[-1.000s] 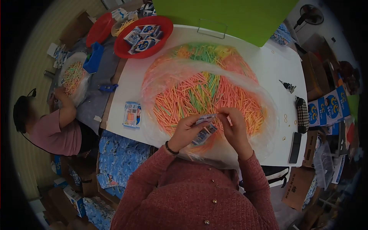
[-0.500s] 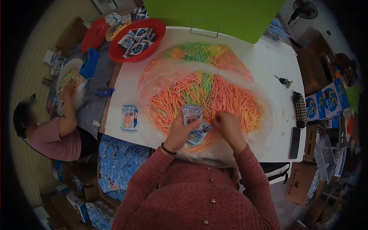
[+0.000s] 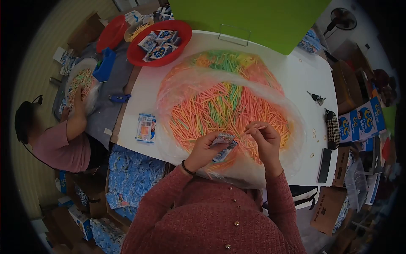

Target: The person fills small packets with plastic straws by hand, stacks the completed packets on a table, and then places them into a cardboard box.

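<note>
Left hand: thumb and fingers closed on a packet, above the near side of the bag. Right hand: fingertips pinched together, apparently on one pink stick, over the sticks in the bag. Judgement: packet light, limp, slippery, best held by its edge; stick light, stiff, probably brittle, best pinched gently mid-length.
</note>
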### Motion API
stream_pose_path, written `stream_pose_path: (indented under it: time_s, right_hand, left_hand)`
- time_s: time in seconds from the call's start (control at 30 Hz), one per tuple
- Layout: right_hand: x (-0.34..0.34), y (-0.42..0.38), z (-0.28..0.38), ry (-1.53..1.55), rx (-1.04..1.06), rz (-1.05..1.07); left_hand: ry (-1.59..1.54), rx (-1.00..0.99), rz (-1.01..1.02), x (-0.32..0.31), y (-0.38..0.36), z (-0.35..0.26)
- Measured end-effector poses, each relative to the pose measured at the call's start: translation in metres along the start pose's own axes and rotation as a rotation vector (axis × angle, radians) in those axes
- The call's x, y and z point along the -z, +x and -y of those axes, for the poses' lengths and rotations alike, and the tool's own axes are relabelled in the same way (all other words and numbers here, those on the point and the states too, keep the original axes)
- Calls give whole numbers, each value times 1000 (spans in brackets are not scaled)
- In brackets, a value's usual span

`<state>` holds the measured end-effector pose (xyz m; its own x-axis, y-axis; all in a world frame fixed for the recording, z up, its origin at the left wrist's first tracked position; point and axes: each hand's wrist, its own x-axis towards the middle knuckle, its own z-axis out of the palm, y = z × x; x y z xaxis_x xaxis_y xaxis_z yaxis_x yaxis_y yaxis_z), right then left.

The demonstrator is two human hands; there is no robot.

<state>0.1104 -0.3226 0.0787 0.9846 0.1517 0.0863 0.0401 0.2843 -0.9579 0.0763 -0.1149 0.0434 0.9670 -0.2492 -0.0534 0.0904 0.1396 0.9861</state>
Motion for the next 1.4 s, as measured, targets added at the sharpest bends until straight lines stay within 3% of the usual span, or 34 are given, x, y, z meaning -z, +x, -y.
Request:
stream_pose_path:
  time_s: [0.17,0.23,0.27,0.33,0.43,0.57,0.63,0.67,0.73,0.83,1.07,1.13,1.23,1.4]
  right_hand:
    - [-21,-4,21,61,69,106]
    - [-20,-3,20,-492,149,185]
    - [-21,-1,21,-492,150,186]
    - [-27,4,24,-898,427,265]
    - [-28,4,36,-1038,462,311]
    - [-35,1,47,-953,401,303]
    - [-30,4,37,-756,161,289]
    - [-29,4,34,-755,164,293]
    - [-28,5,31,-1104,410,397]
    - [-37,6,44,-1249,531,473]
    - [-45,9,49,-1138,433,465]
    - [-47,9,53,-832,269,413]
    - [-44,8,46,-916,375,307]
    - [-32,10,27,-1019,474,331]
  left_hand:
    - [90,-88,29,-6,1,-2]
    - [118,-127,20,-6,1,-4]
    - [118,-128,18,-4,1,-1]
    - [155,-123,32,0,0,6]
    - [106,-166,38,0,-1,11]
    - [-78,-138,18,-1,1,3]
    - [-62,-158,53,0,4,-2]
    - [-61,-160,50,0,4,0]
    - [44,-122,12,0,3,3]
    - [121,-187,-18,-3,-2,1]
    - [36,-181,62,4,-3,9]
    - [-195,-125,64,2,-5,5]
    - [-110,-153,7,3,-3,-8]
    - [-27,-172,43,6,-2,-14]
